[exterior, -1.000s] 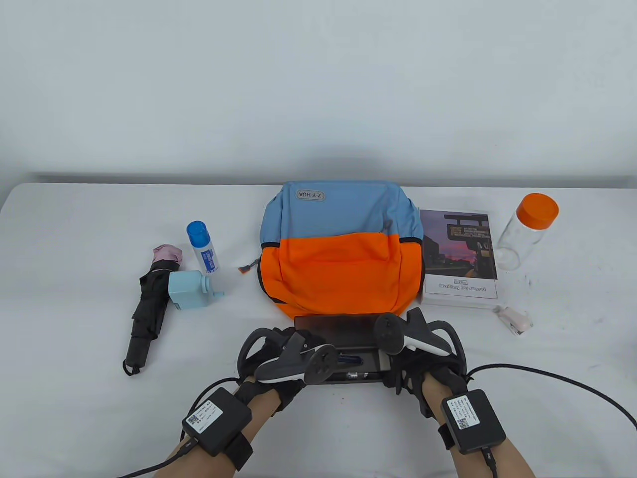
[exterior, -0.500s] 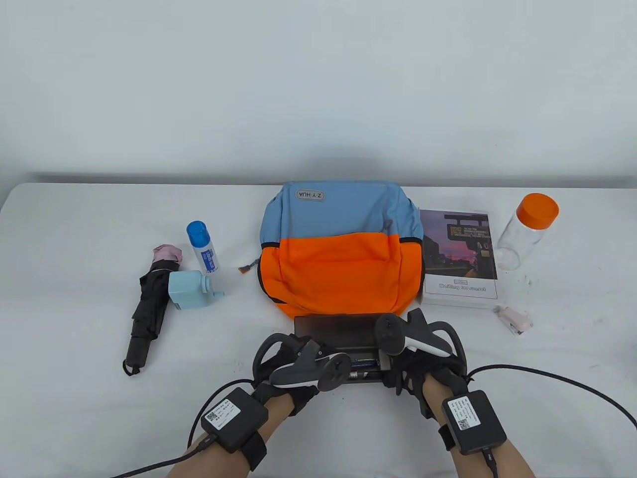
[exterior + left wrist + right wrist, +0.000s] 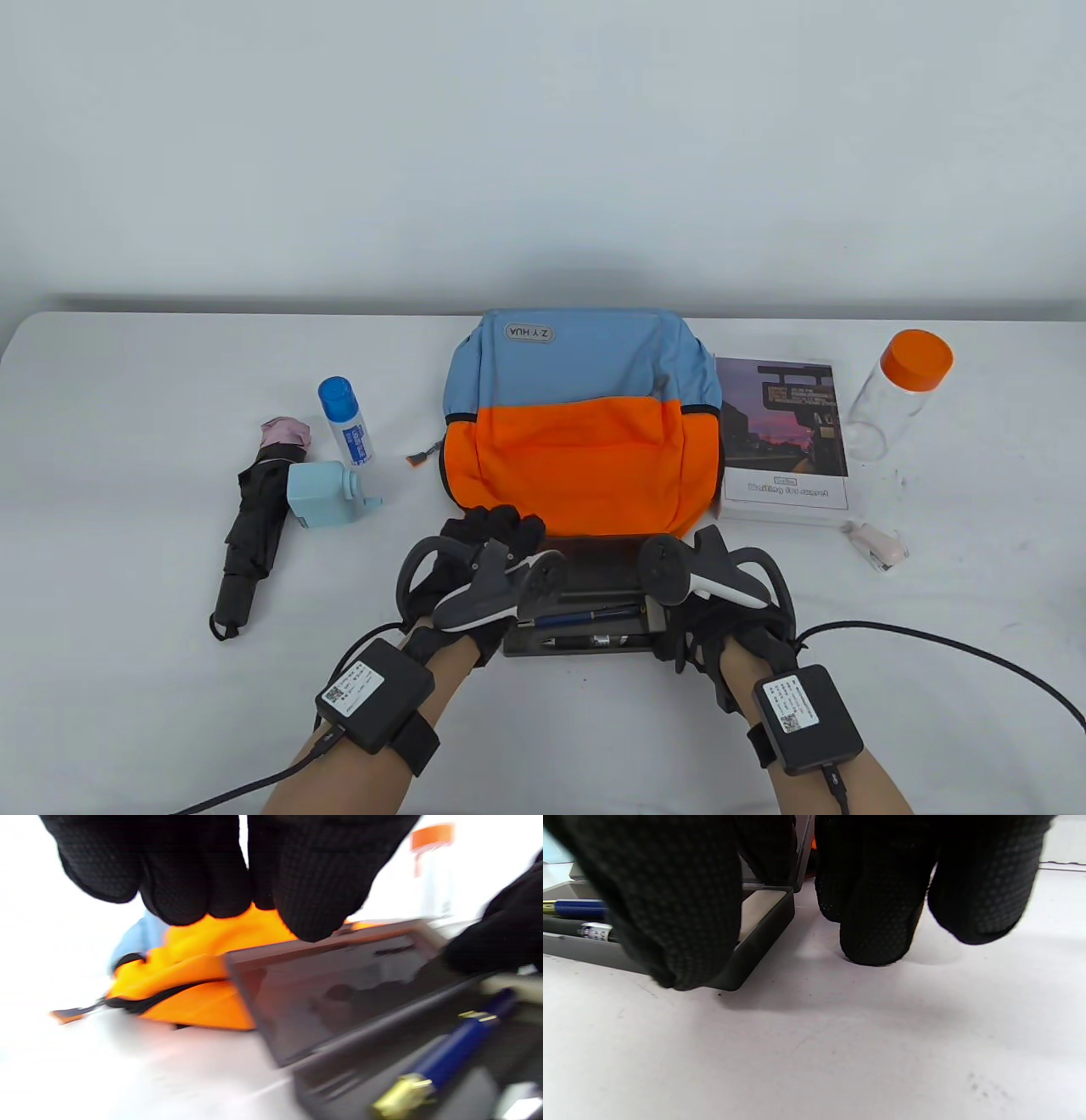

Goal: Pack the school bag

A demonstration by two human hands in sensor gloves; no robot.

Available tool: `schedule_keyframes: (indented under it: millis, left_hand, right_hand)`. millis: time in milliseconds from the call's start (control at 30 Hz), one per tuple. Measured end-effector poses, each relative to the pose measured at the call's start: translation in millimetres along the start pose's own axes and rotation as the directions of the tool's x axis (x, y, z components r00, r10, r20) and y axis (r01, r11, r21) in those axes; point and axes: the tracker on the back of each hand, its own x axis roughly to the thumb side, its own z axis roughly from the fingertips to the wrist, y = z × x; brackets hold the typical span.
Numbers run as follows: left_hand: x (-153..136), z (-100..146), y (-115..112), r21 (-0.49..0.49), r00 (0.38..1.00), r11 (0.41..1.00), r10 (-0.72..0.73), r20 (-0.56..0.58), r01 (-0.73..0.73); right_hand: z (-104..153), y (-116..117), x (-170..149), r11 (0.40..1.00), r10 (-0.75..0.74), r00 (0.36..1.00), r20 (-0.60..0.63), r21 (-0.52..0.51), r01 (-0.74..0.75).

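Observation:
The blue and orange backpack (image 3: 577, 424) lies flat mid-table, also seen in the left wrist view (image 3: 191, 984). In front of it stands a dark pencil case (image 3: 585, 643) with its lid (image 3: 594, 567) raised; a blue pen (image 3: 594, 613) and other pens lie inside. My left hand (image 3: 496, 531) reaches over the lid's far left corner, its fingers (image 3: 191, 878) hanging free above the lid (image 3: 331, 993) and holding nothing. My right hand (image 3: 691, 632) holds the case's right end: the thumb lies on its front corner (image 3: 755, 955) and the fingers (image 3: 878, 921) stand on the table beside it.
A folded black umbrella (image 3: 254, 526), a light blue container (image 3: 322, 495) and a blue-capped bottle (image 3: 346, 422) lie left of the bag. A book (image 3: 785, 437), a clear jar with an orange lid (image 3: 899, 395) and a small pink stapler (image 3: 878, 546) lie to its right.
My left hand has moved from over the case's left half forward to the lid's far left corner, uncovering the pens. The right hand and the case have not moved.

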Motion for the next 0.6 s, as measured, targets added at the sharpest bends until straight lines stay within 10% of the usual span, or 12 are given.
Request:
schedule_keyframes:
  millis: [133, 600]
  left_hand:
    - [-11.8, -11.0, -14.1, -0.147, 0.995, 0.985, 0.077, -0.060, -0.086]
    - [-16.4, -23.5, -12.7, -0.094, 0.973, 0.969, 0.221, -0.058, -0.226]
  right_hand:
    - [0.0, -0.1, 0.1, 1.000, -0.001, 1.000, 0.001, -0.006, 0.001]
    - [5.8, 0.1, 3.2, 0.969, 0.118, 0.991, -0.063, -0.209, -0.129]
